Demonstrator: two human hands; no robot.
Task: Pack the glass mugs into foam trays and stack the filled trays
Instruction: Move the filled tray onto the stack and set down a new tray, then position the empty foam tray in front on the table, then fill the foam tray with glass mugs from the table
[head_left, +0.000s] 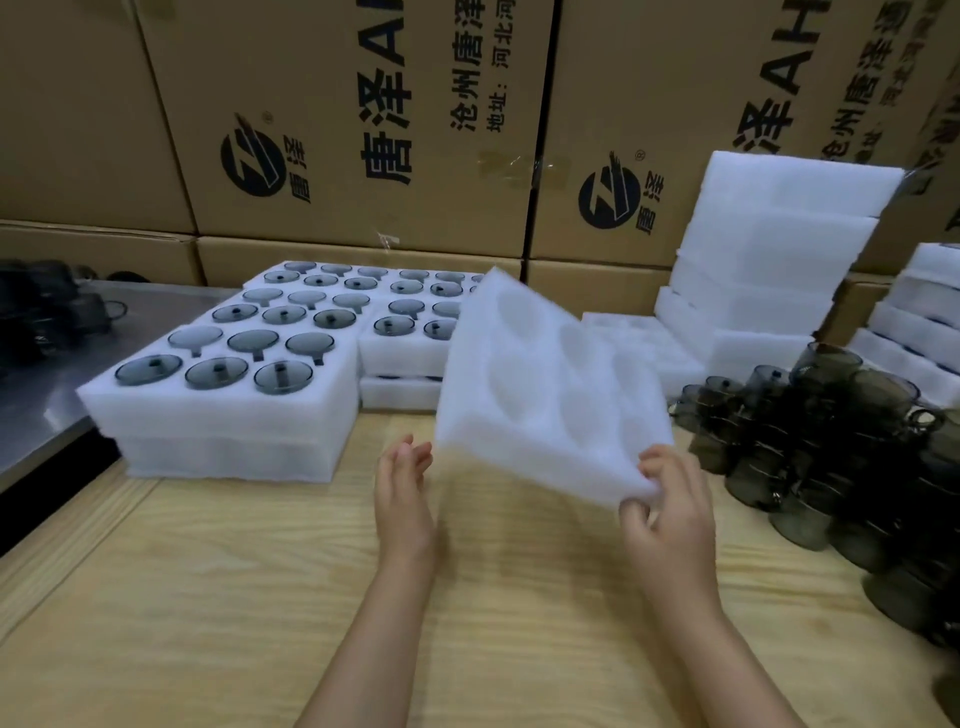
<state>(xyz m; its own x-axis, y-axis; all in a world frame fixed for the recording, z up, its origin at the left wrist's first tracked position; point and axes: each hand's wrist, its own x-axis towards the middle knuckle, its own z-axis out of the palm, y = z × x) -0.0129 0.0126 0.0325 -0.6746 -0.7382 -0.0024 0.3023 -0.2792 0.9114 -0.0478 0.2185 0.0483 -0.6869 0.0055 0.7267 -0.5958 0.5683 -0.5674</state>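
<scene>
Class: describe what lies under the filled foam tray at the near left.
The filled tray rests on a second white foam layer, which sits on the wooden table. What that layer holds is covered by the tray above.

back: stacked brown cardboard boxes (363, 130) printed with black characters and logos
worktop: pale wood-grain table (234, 597)
left: grey metal surface (104, 338) beside the table, softly reflecting light

**Empty tray tilted over the tabletop**

Right grip (670, 514) pinches the near corner of an empty foam tray (545, 395), which tilts above the wooden tabletop (260, 597). Left grip (402, 493) is straight-fingered, just beside the tray's lower left edge. Filled trays (223, 415) sit stacked on the left, with loose mugs (831, 441) piled on the right. Spare trays (769, 249) stand against the cartons (363, 130).
</scene>
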